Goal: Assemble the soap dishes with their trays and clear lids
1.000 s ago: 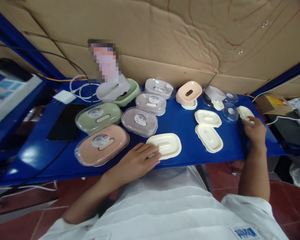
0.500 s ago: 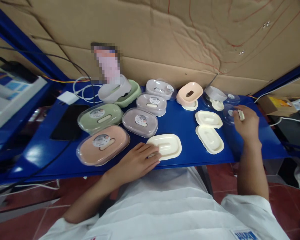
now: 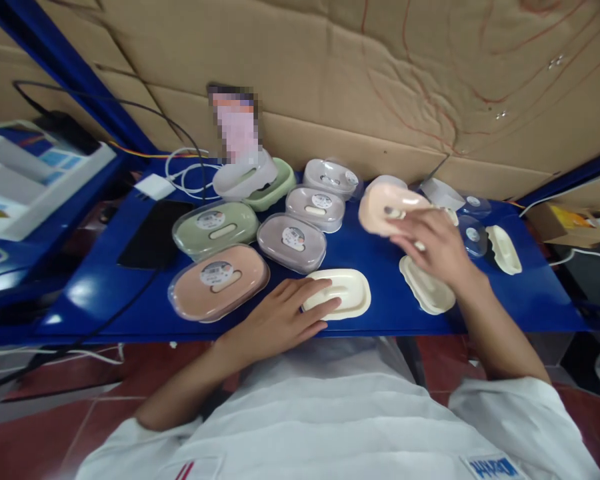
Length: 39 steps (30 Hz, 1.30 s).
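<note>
My right hand [image 3: 433, 243] grips a peach plastic soap-box shell [image 3: 375, 208], tilted, at the back right of the table. A small cream bit shows by its fingers; what it belongs to is unclear. My left hand [image 3: 287, 313] lies with fingers spread on the left part of a cream oval tray [image 3: 353, 293] with a raised middle. Another cream tray [image 3: 427, 288] lies below my right hand, partly covered by the wrist. One more cream piece [image 3: 505, 250] rests farther right, beside a clear lid [image 3: 473, 237].
Lidded boxes in peach [image 3: 205, 293], green [image 3: 220, 233] and grey-mauve [image 3: 293, 250] stand left on the blue table [image 3: 520, 303]. Behind them are an open green box [image 3: 280, 183] and a grey shell [image 3: 240, 180]. A black phone-like slab [image 3: 147, 233] and cables lie at left; cardboard [image 3: 305, 80] lines the back.
My right hand has moved left from the clear lids and taken hold of the peach shell. A cream piece now shows at far right. My left fingers have spread over the tray.
</note>
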Each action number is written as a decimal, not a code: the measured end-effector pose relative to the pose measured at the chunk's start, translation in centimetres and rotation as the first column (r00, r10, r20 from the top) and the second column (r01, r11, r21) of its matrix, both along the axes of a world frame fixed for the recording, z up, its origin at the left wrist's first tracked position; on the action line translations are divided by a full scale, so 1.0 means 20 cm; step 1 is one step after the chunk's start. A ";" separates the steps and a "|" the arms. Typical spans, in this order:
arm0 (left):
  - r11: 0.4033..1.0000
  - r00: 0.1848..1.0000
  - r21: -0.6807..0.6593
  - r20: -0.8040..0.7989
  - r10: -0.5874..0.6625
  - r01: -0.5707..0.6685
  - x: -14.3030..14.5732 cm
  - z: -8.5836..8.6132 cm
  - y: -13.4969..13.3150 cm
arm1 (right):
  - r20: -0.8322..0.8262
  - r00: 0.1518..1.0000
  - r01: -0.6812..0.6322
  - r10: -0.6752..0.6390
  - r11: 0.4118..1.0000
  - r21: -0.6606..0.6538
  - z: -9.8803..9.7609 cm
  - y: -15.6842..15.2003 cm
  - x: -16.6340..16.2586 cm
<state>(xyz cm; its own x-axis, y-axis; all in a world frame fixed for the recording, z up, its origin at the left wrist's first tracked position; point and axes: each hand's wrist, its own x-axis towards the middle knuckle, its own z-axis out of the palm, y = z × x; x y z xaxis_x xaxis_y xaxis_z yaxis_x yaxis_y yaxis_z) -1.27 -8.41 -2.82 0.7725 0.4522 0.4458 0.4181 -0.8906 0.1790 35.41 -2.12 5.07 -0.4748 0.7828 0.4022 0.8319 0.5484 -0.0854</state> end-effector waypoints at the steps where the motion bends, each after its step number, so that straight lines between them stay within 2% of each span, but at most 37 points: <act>1: 1.000 1.000 0.013 0.020 0.017 -0.017 0.00 -0.01 0.00 | -0.006 0.998 -0.062 0.062 0.997 -0.038 -0.01 -0.11 -0.05; 3: 0.998 0.997 0.032 0.059 0.048 -0.050 -0.01 -0.01 -0.01 | -0.025 0.982 -0.190 0.188 0.972 -0.138 -0.05 -0.29 -0.17; 5: 0.997 0.995 0.034 0.070 0.066 -0.069 -0.01 -0.01 0.00 | -0.038 0.957 -0.290 0.288 0.938 -0.190 -0.11 -0.39 -0.28; 10: 0.999 0.999 0.035 0.033 0.032 -0.033 0.01 0.00 0.02 | -0.033 0.902 -0.430 0.430 0.895 -0.118 -0.24 -0.39 -0.43; 13: 1.000 1.000 0.024 0.031 0.003 -0.004 0.01 0.00 0.03 | -0.038 0.903 -0.430 0.429 0.895 -0.121 -0.30 -0.39 -0.45; 17: 1.000 1.000 0.010 0.027 -0.007 0.007 0.01 -0.01 0.03 | -0.071 0.917 -0.398 0.391 0.898 -0.188 -0.34 -0.44 -0.45; 19: 1.000 0.999 0.007 0.022 -0.029 0.028 0.01 0.00 0.03 | -0.167 0.899 -0.437 0.405 0.858 -0.268 -0.30 -0.46 -0.37; 21: 0.999 0.999 0.001 0.010 -0.047 0.047 0.01 0.00 0.03 | -0.343 0.878 -0.451 0.333 0.814 -0.365 -0.22 -0.45 -0.21; 22: 0.999 0.999 -0.002 0.004 -0.048 0.048 0.01 0.00 0.03 | -0.431 0.870 -0.422 0.239 0.813 -0.401 -0.18 -0.44 -0.10; 23: 0.999 0.999 -0.004 -0.002 -0.045 0.045 0.01 -0.01 0.03 | -0.511 0.857 -0.322 0.071 0.847 -0.422 -0.15 -0.42 0.03; 24: 0.999 0.999 -0.005 -0.002 -0.041 0.040 0.01 -0.01 0.02 | -0.574 0.817 -0.189 -0.064 0.910 -0.370 -0.12 -0.39 0.15; 25: 0.999 0.999 -0.007 -0.002 -0.040 0.040 0.01 -0.01 0.02 | -0.604 0.776 0.025 -0.180 0.966 -0.256 -0.11 -0.37 0.26; 26: 0.999 0.999 -0.011 -0.001 -0.040 0.040 0.01 -0.01 0.02 | -0.574 0.752 0.276 -0.324 0.946 -0.172 -0.11 -0.33 0.36; 28: 0.999 0.999 -0.024 0.003 -0.039 0.039 0.01 -0.02 0.02 | -0.394 0.726 0.587 -0.564 0.806 -0.073 -0.15 -0.27 0.50; 30: 0.998 0.999 -0.042 0.004 -0.036 0.036 0.01 -0.02 0.03 | -0.143 0.679 0.722 -0.721 0.690 -0.054 -0.22 -0.22 0.56; 31: 0.998 0.999 -0.052 0.000 -0.035 0.035 0.01 -0.02 0.03 | -0.053 0.654 0.752 -0.754 0.656 -0.060 -0.25 -0.21 0.57; 33: 0.997 0.999 -0.064 -0.007 -0.036 0.035 0.01 -0.02 0.03 | 0.017 0.610 0.791 -0.792 0.608 -0.069 -0.30 -0.20 0.57; 35: 0.997 0.999 -0.065 -0.011 -0.040 0.039 0.01 -0.02 0.03 | 0.013 0.568 0.822 -0.823 0.566 -0.067 -0.31 -0.22 0.56; 39: 0.997 1.000 -0.073 -0.006 -0.024 0.023 0.01 0.00 0.03 | -0.033 0.433 0.893 -0.901 0.434 -0.116 -0.31 -0.29 0.58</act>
<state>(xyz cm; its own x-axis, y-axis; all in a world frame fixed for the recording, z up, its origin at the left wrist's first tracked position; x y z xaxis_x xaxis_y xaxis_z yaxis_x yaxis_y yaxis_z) -1.14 -7.90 -2.79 0.7863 0.4649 0.4070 0.3985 -0.8850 0.2409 46.96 -7.98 -1.15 0.5415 0.7756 0.3244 0.8401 -0.5130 -0.1761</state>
